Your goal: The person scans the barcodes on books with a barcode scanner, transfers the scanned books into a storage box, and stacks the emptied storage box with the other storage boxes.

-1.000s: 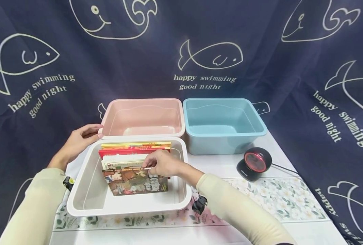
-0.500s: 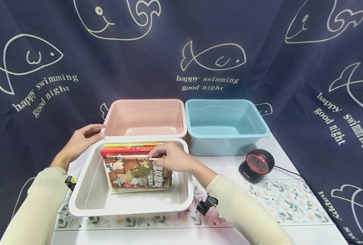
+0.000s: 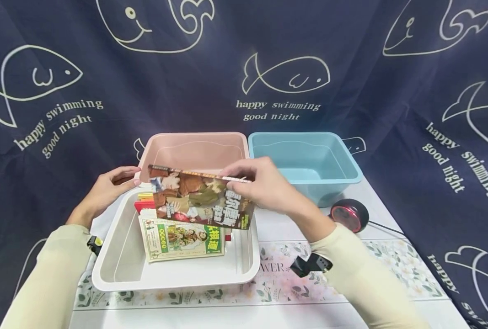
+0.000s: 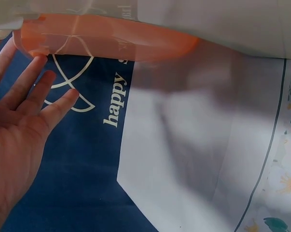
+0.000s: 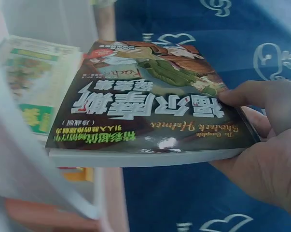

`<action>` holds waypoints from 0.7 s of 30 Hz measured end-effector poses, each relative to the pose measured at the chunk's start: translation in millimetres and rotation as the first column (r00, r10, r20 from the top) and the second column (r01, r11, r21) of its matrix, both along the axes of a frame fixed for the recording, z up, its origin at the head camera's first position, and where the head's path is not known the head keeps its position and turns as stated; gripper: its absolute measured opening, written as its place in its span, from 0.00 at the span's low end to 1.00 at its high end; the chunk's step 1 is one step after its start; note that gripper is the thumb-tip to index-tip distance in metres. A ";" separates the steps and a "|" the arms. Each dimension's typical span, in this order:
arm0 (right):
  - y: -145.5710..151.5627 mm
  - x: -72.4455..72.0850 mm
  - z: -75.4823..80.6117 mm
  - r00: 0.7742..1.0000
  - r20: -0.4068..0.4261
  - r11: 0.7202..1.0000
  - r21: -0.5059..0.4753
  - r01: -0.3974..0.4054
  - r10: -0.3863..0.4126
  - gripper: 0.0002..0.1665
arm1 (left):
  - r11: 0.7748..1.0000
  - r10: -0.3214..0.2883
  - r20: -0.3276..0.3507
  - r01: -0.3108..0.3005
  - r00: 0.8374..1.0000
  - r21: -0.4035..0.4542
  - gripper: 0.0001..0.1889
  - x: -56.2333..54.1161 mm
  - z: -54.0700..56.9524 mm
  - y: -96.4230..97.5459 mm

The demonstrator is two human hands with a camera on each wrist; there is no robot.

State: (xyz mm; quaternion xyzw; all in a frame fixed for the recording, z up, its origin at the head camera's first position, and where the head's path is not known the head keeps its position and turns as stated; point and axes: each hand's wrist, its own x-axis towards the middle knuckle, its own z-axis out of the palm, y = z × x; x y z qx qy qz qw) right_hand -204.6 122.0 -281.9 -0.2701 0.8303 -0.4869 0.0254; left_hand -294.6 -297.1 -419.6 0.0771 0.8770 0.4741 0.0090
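My right hand [image 3: 270,185] pinches the spine edge of a brown Sherlock Holmes paperback book [image 3: 198,198], thumb on its cover in the right wrist view. The book is tilted above the white bin [image 3: 174,286], its front facing me. Inside that bin, a cream and green book [image 3: 186,240] leans at the front of a row of books, with red and yellow edges behind it, partly covered by the raised one. At the near left corner of the pink bin [image 3: 194,148], my left hand [image 3: 108,192] touches the rim; its fingers look extended in the left wrist view.
A blue bin [image 3: 305,160] stands to the right of the pink one, behind the white bin. Right of the white bin sits a round black device [image 3: 350,214] with a red-lit face and a cable. A dark fish-print curtain [image 3: 285,77] hangs behind the table.
My right hand has lifted the brown book up out of the white bin and rightward, uncovering the cream and green book behind it. My left hand has stayed at the pink bin's corner.
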 end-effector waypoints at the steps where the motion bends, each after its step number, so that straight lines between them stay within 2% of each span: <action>1: 4.6 1.5 6.0 1.000 -0.006 1.000 -0.011 0.018 -0.018 0.12 | 1.000 0.001 0.002 -0.001 1.000 0.002 0.29 -0.1 0.0 0.0; 6: 32.3 9.9 28.5 0.992 -0.019 0.990 -0.063 0.123 -0.124 0.13 | 1.000 0.004 0.021 -0.004 1.000 0.008 0.29 -0.7 -0.2 -1.7; 10: 59.1 21.7 33.1 0.967 -0.005 0.966 -0.052 0.254 -0.255 0.11 | 1.000 0.007 0.032 -0.007 0.999 0.007 0.29 -1.1 -0.2 -3.3; 12: 72.8 29.4 29.6 0.949 -0.006 0.947 -0.060 0.315 -0.316 0.10 | 1.000 0.007 0.037 -0.007 0.999 0.003 0.29 -0.7 -0.6 -3.6; 16: 100.4 48.7 15.9 0.890 -0.065 0.892 -0.024 0.451 -0.452 0.11 | 1.000 0.006 0.043 -0.006 0.999 -0.010 0.29 -0.7 -1.7 -3.7; 18: 113.8 60.5 7.7 0.863 -0.062 0.865 0.001 0.502 -0.501 0.13 | 1.000 0.004 0.038 -0.004 0.999 -0.014 0.29 -1.6 -1.9 -3.9; 19: 119.9 66.3 3.2 0.856 -0.038 0.857 -0.005 0.516 -0.516 0.14 | 1.000 0.003 0.036 -0.003 0.999 -0.014 0.29 -2.1 -1.9 -4.2; 21: 131.4 76.4 -7.3 0.842 -0.046 0.843 0.001 0.538 -0.537 0.15 | 1.000 0.002 0.034 -0.001 0.999 -0.012 0.29 -2.7 -1.4 -4.7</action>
